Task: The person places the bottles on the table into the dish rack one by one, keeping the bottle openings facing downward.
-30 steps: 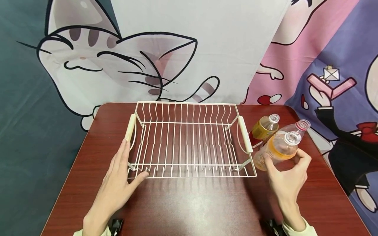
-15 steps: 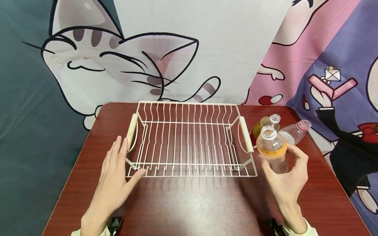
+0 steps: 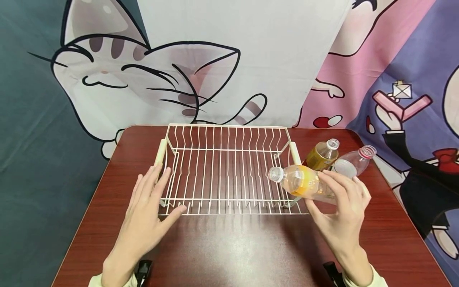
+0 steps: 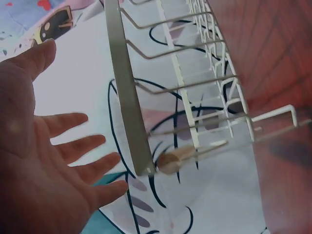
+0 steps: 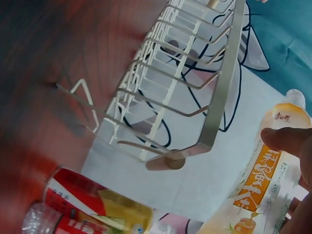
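Note:
My right hand (image 3: 342, 207) grips a clear plastic bottle (image 3: 299, 181) with an orange label, tilted nearly level, its neck pointing left over the rack's right end. In the right wrist view the thumb lies across that bottle's label (image 5: 261, 170). A white wire dish rack (image 3: 226, 171) with pale handles stands on the table. Beside its left handle (image 3: 161, 151) my left hand (image 3: 143, 215) is held with fingers spread and straight, holding nothing. The left wrist view shows a gap between those fingers (image 4: 87, 146) and the rack's rim (image 4: 127, 97).
Two more bottles stand right of the rack: one with a yellow and red label (image 3: 320, 156), and a clear one with a red neck ring (image 3: 355, 159). The reddish-brown table (image 3: 229, 251) runs back to a cartoon-printed cloth (image 3: 279, 48).
The bottle in my right hand has come away from the other bottles and tipped from upright to nearly level, neck to the left. My left hand stays near the rack's left handle.

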A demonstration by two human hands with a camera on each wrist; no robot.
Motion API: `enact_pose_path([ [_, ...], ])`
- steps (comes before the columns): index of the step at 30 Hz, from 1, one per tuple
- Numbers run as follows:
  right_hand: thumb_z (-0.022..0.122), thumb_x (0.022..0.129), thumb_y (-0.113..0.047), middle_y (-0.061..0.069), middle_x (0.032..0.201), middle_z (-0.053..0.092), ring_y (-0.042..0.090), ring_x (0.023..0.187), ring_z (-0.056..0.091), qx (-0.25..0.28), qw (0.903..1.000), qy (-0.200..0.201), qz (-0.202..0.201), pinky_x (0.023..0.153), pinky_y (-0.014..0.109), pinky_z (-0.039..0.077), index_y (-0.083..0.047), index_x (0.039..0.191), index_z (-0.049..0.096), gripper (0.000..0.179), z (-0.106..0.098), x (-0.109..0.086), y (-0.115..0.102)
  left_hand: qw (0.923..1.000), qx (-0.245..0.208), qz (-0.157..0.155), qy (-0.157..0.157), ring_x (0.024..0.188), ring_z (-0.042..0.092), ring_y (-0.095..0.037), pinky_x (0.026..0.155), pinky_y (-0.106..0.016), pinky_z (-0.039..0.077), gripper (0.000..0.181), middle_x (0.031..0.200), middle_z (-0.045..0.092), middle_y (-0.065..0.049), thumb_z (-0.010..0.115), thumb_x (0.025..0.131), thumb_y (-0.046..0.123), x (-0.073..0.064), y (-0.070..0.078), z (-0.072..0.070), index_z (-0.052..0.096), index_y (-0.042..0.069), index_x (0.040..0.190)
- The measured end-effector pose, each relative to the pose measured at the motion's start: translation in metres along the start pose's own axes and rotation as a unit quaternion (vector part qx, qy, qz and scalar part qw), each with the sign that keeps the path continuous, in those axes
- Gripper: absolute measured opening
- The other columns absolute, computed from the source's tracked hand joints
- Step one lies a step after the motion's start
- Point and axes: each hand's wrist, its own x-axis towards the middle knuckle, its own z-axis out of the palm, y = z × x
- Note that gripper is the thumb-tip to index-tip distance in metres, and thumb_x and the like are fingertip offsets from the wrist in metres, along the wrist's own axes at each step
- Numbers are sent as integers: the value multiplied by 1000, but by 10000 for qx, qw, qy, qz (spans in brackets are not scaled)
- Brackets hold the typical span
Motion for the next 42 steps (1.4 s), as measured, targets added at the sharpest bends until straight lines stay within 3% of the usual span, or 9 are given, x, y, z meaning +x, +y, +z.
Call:
enact_pose_path([
  [3,78,93,-37,27,114,75,43,108,64,-21,9994,-228,-247,123,53,25,2,117,80,46,1,0,-3,9990,17,414,186,157,42,-44,136,-46,17,86,172,46,-17,48,108,75,5,5,4,51,11,166],
  [6,77,92,-31,27,115,76,48,107,63,-17,9977,-387,-551,123,54,24,1,118,81,41,3,0,-7,9975,-86,676,200,150,52,-41,132,-42,28,80,166,54,-14,50,109,73,10,12,7,61,12,159],
  [12,76,89,-21,25,116,77,48,104,66,116,9918,-582,-1128,123,55,24,-2,119,83,36,9,-1,-16,9922,-389,1178,102,141,62,-33,117,-48,46,71,157,64,-10,58,109,65,19,29,19,65,12,155],
  [19,72,101,-27,22,116,77,44,104,68,242,9856,-830,-1451,125,53,23,-3,121,82,33,15,-7,-29,9806,-763,1798,-150,138,65,-29,112,-49,54,75,156,64,-9,80,100,51,31,50,47,60,10,158],
  [22,72,98,-25,22,117,77,43,106,68,286,9835,-1000,-1483,126,52,22,-4,122,82,34,17,-10,-33,9769,-942,1911,-180,136,66,-28,111,-46,55,79,156,64,-10,85,97,46,32,55,59,58,7,159],
  [28,74,85,-19,20,120,77,42,108,67,321,9796,-1308,-1492,129,52,22,-4,124,81,42,18,-18,-39,9717,-1144,2054,-223,136,67,-28,113,-45,55,79,155,64,-10,81,99,52,29,63,73,57,7,159],
  [37,74,87,-22,19,123,77,41,110,68,435,9735,-1572,-1602,129,51,20,-4,127,80,44,21,-25,-47,9655,-1259,2268,-230,129,72,-26,109,-41,58,88,146,69,-10,97,84,40,29,73,78,60,6,156],
  [42,76,79,-19,17,124,77,40,111,68,407,9706,-1694,-1662,130,53,19,-5,130,80,53,21,-28,-48,9640,-1277,2323,-211,126,74,-25,107,-39,60,87,143,71,-10,97,83,41,29,76,78,61,7,155],
])
